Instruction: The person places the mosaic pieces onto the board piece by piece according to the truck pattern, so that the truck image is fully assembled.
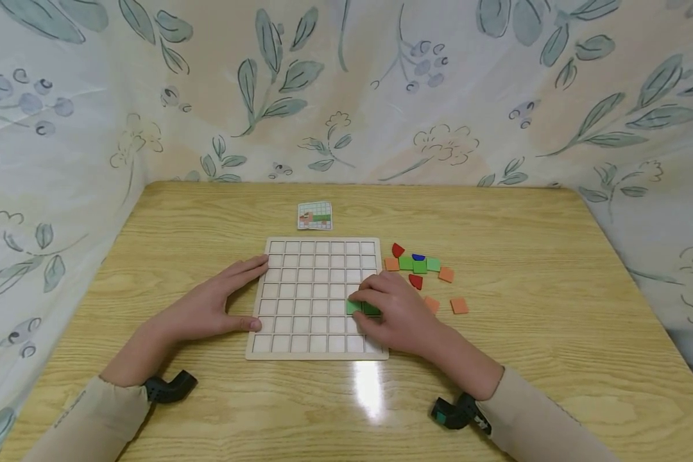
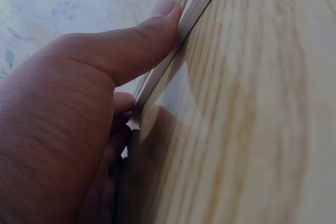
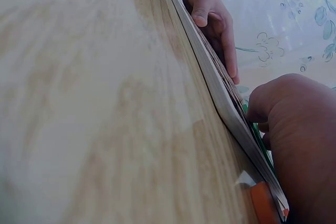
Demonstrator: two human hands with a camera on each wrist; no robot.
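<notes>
A wooden grid board point(image 1: 303, 355) lies flat on the table. My left hand point(image 1: 205, 308) rests against its left side, fingers at the upper edge and thumb on the lower rim; in the left wrist view the thumb point(image 2: 142, 45) touches the rim. Over the board's right side, my right hand point(image 1: 401, 314) pinches a light green square tile point(image 1: 353, 307) between thumb and fingertips, within the grid. Right beside that tile is a darker-looking green tile point(image 1: 371, 309), partly covered by the fingers. The right wrist view shows only a sliver of green under the hand.
Right of the board lie loose pieces: green squares point(image 1: 419, 266), orange squares point(image 1: 459, 305), red rounded pieces point(image 1: 398, 250) and a blue piece point(image 1: 418, 257). A small pattern card point(image 1: 314, 216) lies behind the board. Patterned cloth point(image 1: 346, 96) hangs beyond the table point(image 1: 525, 256).
</notes>
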